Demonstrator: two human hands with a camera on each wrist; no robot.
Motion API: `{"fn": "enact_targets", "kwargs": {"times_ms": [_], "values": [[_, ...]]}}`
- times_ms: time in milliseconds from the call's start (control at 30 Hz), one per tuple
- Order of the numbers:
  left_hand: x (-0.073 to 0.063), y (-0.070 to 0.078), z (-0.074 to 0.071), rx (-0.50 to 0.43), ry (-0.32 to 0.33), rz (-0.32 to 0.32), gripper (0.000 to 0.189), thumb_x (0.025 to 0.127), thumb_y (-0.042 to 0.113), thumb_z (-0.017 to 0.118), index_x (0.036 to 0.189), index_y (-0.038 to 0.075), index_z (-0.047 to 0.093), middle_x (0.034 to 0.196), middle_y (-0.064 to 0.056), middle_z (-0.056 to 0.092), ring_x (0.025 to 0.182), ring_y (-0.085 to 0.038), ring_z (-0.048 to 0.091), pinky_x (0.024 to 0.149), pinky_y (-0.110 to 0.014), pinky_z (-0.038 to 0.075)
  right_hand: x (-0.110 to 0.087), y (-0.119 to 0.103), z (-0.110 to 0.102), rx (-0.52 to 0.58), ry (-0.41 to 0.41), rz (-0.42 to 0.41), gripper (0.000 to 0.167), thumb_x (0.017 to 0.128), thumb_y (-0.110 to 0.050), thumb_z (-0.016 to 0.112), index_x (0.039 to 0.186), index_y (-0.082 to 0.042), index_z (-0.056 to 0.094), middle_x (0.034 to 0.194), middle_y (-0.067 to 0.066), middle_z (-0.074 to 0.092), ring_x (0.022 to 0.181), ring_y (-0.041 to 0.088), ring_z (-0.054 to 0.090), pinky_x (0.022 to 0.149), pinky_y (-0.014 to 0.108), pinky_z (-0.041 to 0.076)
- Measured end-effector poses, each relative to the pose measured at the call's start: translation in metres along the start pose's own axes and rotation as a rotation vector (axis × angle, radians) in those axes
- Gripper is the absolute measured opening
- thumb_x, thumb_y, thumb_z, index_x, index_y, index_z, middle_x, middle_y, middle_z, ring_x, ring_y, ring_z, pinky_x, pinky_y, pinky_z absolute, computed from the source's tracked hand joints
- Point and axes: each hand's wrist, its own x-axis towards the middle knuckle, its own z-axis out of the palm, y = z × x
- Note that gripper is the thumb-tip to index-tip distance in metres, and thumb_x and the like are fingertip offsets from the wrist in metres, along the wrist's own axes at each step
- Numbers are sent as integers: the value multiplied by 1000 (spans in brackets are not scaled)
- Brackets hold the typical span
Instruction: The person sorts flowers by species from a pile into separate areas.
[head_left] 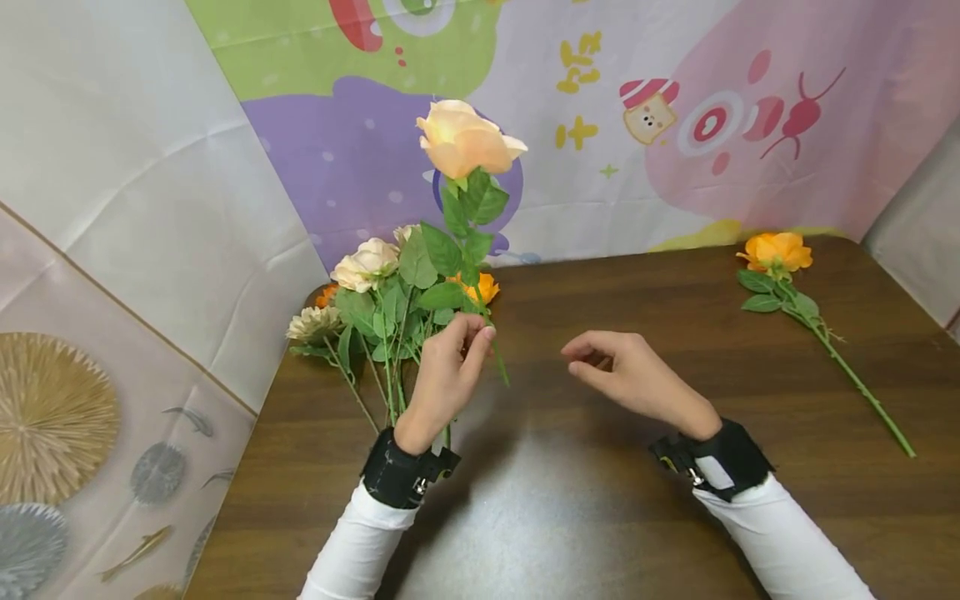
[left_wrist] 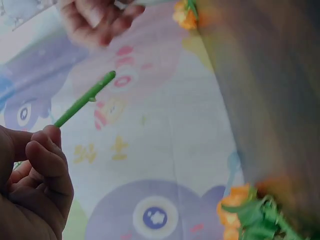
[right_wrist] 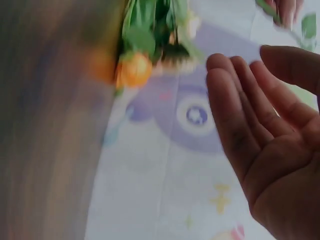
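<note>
My left hand (head_left: 447, 362) pinches the green stem of a peach rose (head_left: 468, 142) between thumb and fingers. The rose stands nearly upright, its bloom high over the table and leaves below it. In the left wrist view the cut end of the stem (left_wrist: 85, 98) sticks out past the fingertips. My right hand (head_left: 637, 375) hovers over the table to the right of the stem, holding nothing. Its fingers are relaxed and slightly bent, with the thumb apart from them in the right wrist view.
Behind the left hand, a bunch of cream and orange flowers (head_left: 367, 265) lies on the brown table (head_left: 570, 500). An orange rose (head_left: 778, 252) with a long stem lies at the far right. A cartoon cloth (head_left: 585, 192) hangs along the back edge.
</note>
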Motion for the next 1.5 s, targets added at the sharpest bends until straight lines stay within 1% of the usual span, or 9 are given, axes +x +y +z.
{"fn": "enact_targets", "kwargs": {"times_ms": [133,267,367,533,767,967,1100,1233,1500], "values": [[-3,3,11,-13,-37,-10,6,99,6,59,94,3,60,72,-5,61,55,-8,46,49,-20,36,0,-11,14,100,-23,-27,34,93,-8,70,126,-8,63,100,3,71,85,12,66,70,27,54],[-6,7,19,-15,-98,-18,6,99,6,59,94,4,59,73,-4,62,56,-7,49,50,-20,39,0,-15,24,189,-46,-49,60,92,-7,70,146,-10,42,111,12,71,88,13,70,70,28,55],[-8,10,22,-41,-141,-30,6,99,6,59,95,2,59,75,-6,66,56,-10,56,50,-20,45,0,-15,29,220,-61,-58,69,92,-6,70,150,-12,34,113,13,71,89,14,71,72,29,56],[-9,13,25,-74,-185,-38,6,99,6,59,96,0,60,78,-9,68,57,-16,62,51,-20,50,-1,-14,34,208,-73,-89,60,92,-5,69,146,-6,41,102,9,73,87,13,70,73,28,56],[-10,14,28,-65,-226,-11,5,100,7,59,96,3,60,75,-8,67,58,-7,56,51,-20,46,-2,-16,37,238,-42,-72,51,93,1,66,139,1,45,90,9,73,72,24,69,65,27,56],[-11,16,29,-37,-266,-8,7,99,7,59,102,2,63,80,-5,69,65,-7,59,57,-20,47,-2,-17,37,273,-18,-106,49,92,4,67,136,-1,47,85,10,72,64,12,64,58,29,56],[-11,16,28,-43,-287,-5,13,99,7,59,109,1,64,83,-4,71,69,-9,63,61,-20,50,-2,-16,34,260,-8,-115,43,92,4,66,131,-3,47,83,7,71,61,9,64,51,35,55],[-10,16,26,-23,-283,11,17,99,9,58,113,0,63,83,-3,70,68,-11,62,60,-20,49,-2,-15,27,234,8,-99,42,92,4,66,127,-3,45,82,8,70,61,9,65,50,34,55],[-8,15,23,12,-236,21,17,99,9,59,115,3,62,82,-2,69,65,-11,60,59,-21,48,-4,-15,10,158,86,-43,38,90,4,68,120,-5,46,79,10,70,58,12,65,49,30,54]]}}
